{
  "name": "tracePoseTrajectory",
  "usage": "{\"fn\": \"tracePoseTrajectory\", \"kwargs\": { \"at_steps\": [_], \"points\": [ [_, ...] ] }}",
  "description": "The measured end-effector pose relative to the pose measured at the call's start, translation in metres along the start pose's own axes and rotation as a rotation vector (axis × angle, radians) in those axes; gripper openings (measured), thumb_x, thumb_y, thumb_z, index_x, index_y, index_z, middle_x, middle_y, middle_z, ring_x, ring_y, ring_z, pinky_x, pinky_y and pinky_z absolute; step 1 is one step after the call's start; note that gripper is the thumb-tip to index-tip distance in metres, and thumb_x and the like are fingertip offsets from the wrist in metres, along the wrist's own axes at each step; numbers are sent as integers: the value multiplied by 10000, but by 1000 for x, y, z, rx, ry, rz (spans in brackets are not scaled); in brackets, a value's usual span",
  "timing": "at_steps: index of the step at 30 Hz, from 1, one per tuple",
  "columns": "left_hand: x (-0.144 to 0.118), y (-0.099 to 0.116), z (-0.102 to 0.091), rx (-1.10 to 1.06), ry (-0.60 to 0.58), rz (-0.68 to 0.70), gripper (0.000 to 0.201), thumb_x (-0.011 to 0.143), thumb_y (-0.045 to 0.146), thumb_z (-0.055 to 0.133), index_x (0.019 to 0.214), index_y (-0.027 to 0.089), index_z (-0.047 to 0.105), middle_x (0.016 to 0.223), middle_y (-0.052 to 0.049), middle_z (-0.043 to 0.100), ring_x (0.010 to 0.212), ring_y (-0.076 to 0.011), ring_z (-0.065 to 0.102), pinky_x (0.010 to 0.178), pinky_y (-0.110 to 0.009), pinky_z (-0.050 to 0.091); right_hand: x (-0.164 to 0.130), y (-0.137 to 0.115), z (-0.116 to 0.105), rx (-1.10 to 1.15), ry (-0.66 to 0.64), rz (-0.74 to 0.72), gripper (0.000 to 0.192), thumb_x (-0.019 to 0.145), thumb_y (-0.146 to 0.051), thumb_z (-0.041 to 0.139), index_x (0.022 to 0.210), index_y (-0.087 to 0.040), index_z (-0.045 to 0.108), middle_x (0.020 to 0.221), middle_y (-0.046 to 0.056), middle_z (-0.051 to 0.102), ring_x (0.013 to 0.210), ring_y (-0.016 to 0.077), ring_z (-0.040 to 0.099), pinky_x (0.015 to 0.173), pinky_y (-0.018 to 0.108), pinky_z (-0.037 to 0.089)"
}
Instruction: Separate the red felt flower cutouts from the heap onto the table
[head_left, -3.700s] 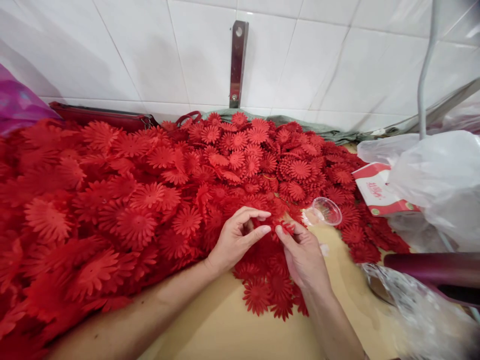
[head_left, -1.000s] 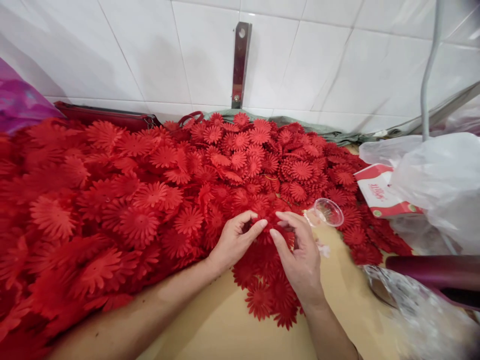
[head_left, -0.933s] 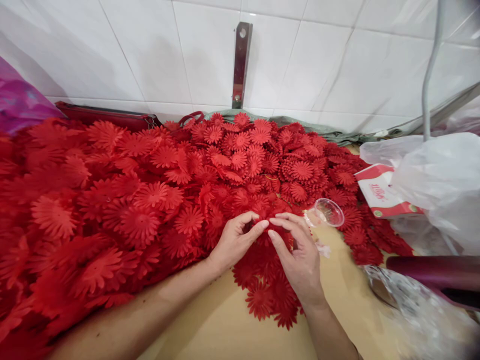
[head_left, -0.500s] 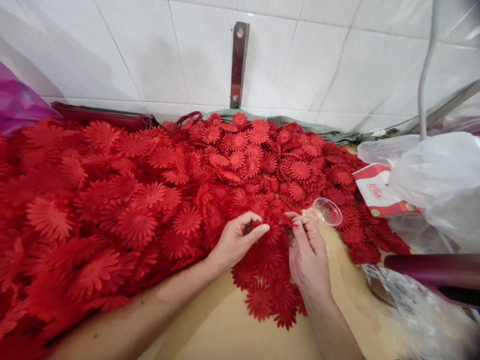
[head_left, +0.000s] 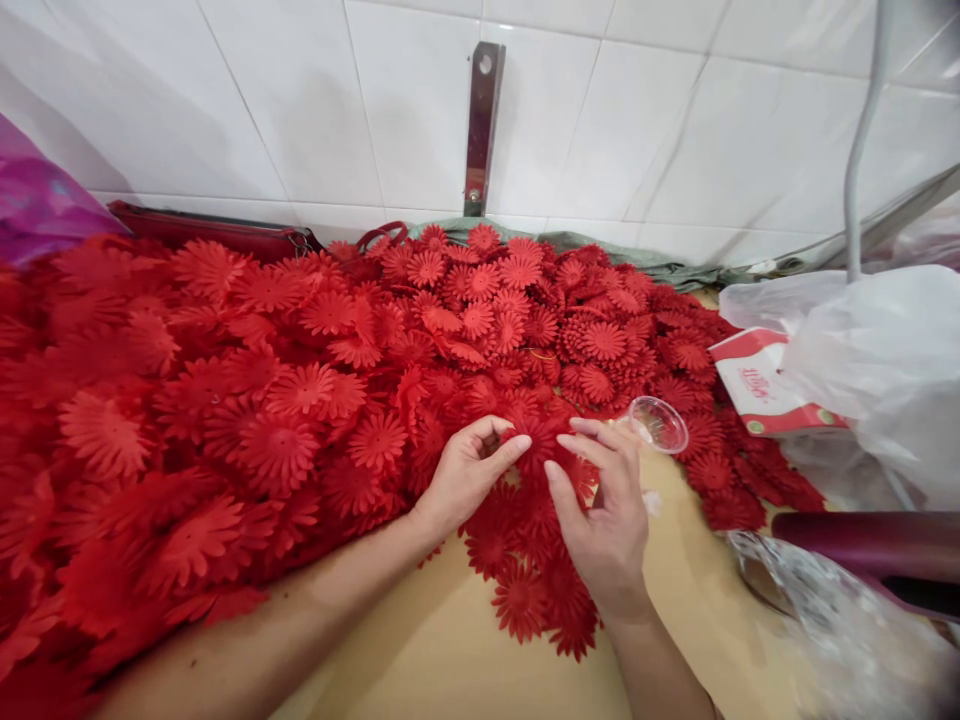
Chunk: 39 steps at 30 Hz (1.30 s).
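Observation:
Between the thumb and forefinger of my left hand (head_left: 469, 470), a red artificial flower layer (head_left: 538, 448) is pinched. My right hand (head_left: 609, 505) is open just to its right, thumb and fingers apart, with nothing visible in it. Beneath both hands lies a small spread of red flower layers (head_left: 519, 600), with narrow pointed petals, on the tan tabletop (head_left: 405, 640). A large heap of loose red flower layers (head_left: 277, 445) fills the left and the back. Behind my right hand sits a round clear plastic dish (head_left: 658, 425) with small bits in it.
At the right are a red-and-white box (head_left: 765, 385), white plastic bags (head_left: 877, 340), a dark purple object (head_left: 862, 545) and crumpled clear plastic (head_left: 832, 620). A dark red bag (head_left: 210, 228) rests against the tiled wall (head_left: 405, 110). A metal bracket (head_left: 484, 130) is fixed there.
My right hand's fingers have parted from their pinch beside the flower layers. My left hand stays nearly in place, still pinching. The view has shifted slightly.

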<state>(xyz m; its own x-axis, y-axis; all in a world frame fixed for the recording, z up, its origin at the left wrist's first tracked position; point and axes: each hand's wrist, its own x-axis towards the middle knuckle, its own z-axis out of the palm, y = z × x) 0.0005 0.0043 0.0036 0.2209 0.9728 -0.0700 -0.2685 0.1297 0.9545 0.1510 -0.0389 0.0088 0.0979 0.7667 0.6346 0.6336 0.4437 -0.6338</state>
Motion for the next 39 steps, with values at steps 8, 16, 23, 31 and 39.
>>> {"fn": "tracePoseTrajectory", "kwargs": {
  "at_steps": [8, 16, 23, 31, 39],
  "points": [
    [-2, -1, -1, 22, -73, 9, 342, 731, 431, 837, 769, 149, 647, 704, 37, 594, 667, -89, 501, 681, -219, 424, -1, 2, 1, 84, -102, 161, 120, 938, -243, 647, 1044, -249, 705, 1153, 65, 651, 1115, 205, 632, 1030, 417, 489],
    [-3, -5, 0, 54, -127, 84, 283, 777, 414, 807, 886, 166, 723, 833, -11, 700, 772, -133, 598, 781, -263, 484, 0, 8, 0, 392, -155, 419, 136, 944, -323, 628, 1051, -250, 672, 1209, 64, 683, 1161, 208, 631, 1047, 406, 475],
    [-3, -3, 0, 94, -79, 79, 309, 767, 421, 810, 755, 155, 653, 710, 27, 599, 675, -97, 517, 684, -226, 434, -4, 18, 7, 561, -6, 593, 142, 908, -377, 689, 963, -247, 681, 1042, 19, 682, 1038, 179, 620, 988, 366, 458],
    [-2, -6, 1, -51, 45, 70, 309, 846, 380, 750, 1066, 187, 654, 870, 3, 703, 712, -96, 626, 708, -223, 506, 1, 17, 9, 639, 157, 658, 302, 791, -330, 801, 1055, -264, 671, 1077, 4, 663, 947, 147, 614, 944, 337, 476],
    [0, -8, -1, -121, 24, 45, 375, 856, 331, 754, 1173, 186, 616, 1020, -57, 781, 941, -143, 734, 935, -281, 535, 3, 16, 8, 711, 152, 753, 381, 753, -310, 824, 1101, -260, 677, 1080, 16, 690, 981, 161, 630, 971, 354, 481]
  ]
}}
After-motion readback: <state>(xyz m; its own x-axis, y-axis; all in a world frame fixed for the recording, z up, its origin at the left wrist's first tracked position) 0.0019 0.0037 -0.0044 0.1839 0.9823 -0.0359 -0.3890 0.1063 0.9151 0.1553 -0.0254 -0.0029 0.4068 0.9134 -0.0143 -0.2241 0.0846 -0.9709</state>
